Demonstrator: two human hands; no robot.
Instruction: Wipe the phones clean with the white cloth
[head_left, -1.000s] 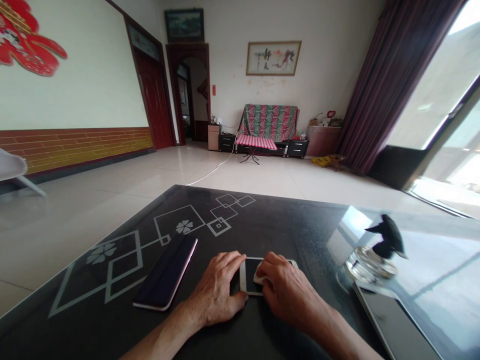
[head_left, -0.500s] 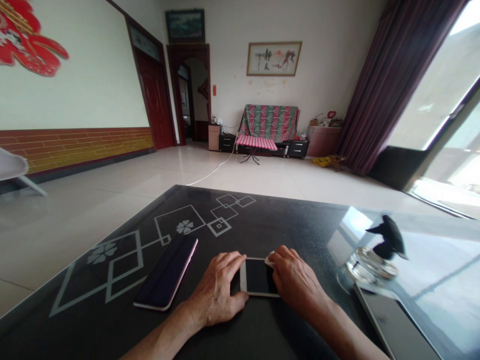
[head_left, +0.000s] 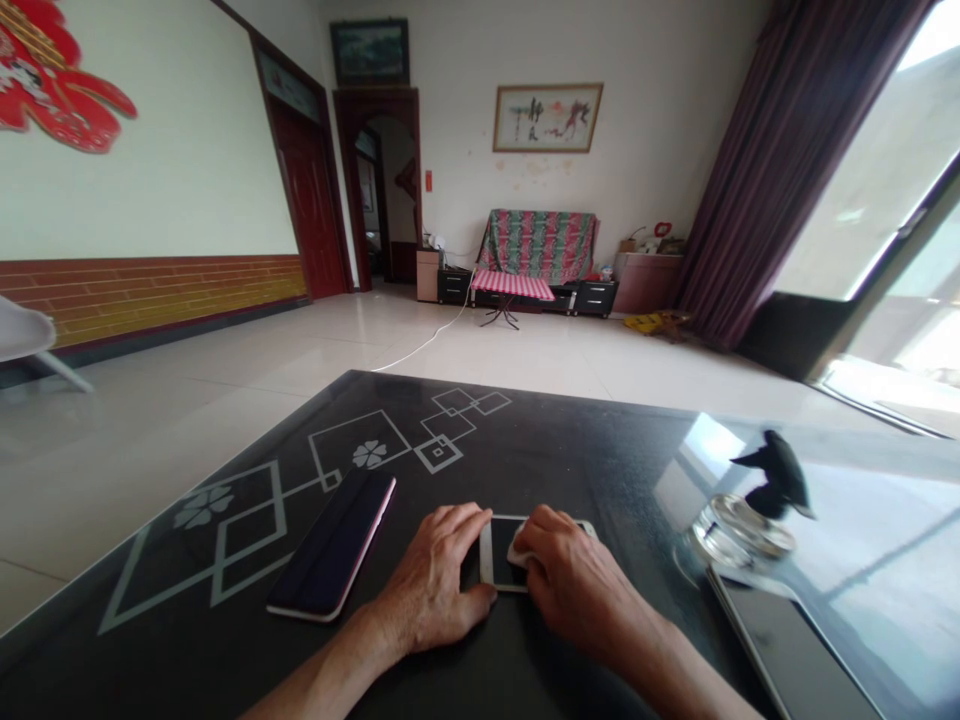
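Note:
A white-framed smartphone (head_left: 500,566) with a dark screen lies sideways on the black table. My left hand (head_left: 437,578) is closed on its left end, fingertips at the far edge and thumb at the near edge. Pinched in my right hand (head_left: 564,562) is a small white cloth or tissue (head_left: 517,549), pressed against the middle of the screen. That hand covers much of the phone's right half; only its far right corner shows beyond the knuckles. How large the white piece is remains hidden under the fingers.
A larger dark phone (head_left: 334,548) with a pinkish edge lies left of my hands. On the right stand a clear spray bottle (head_left: 742,530) with a black nozzle and a flat grey-screened device (head_left: 795,640). The glossy table (head_left: 570,440) carries a diamond pattern.
My right hand has slid left across the screen with the white piece, uncovering the phone's far right corner. My left hand and the phone stay where they were.

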